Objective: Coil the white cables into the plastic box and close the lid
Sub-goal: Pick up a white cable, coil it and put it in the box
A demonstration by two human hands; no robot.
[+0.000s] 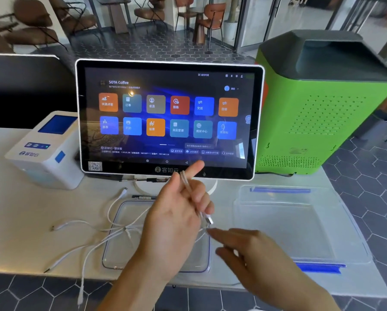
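Observation:
My left hand (pixel 176 218) is raised over the clear plastic box (pixel 111 254) and grips a white cable (pixel 189 187) that loops over its fingers, a USB plug (pixel 208 219) hanging from the fist. My right hand (pixel 250 254) sits just below the plug, fingers pinching the cable strand there; it is blurred. More white cables (pixel 84 230) trail loose across the table to the left, over the box's rim and off the front edge. The clear lid (pixel 300 221) with blue clips lies flat on the right, apart from the box.
A touchscreen terminal (pixel 167 117) on a white stand rises right behind the box. A white receipt printer (pixel 44 151) stands at the left, a green machine (pixel 318 108) at the back right. The white table's front edge (pixel 53 274) runs close below the box.

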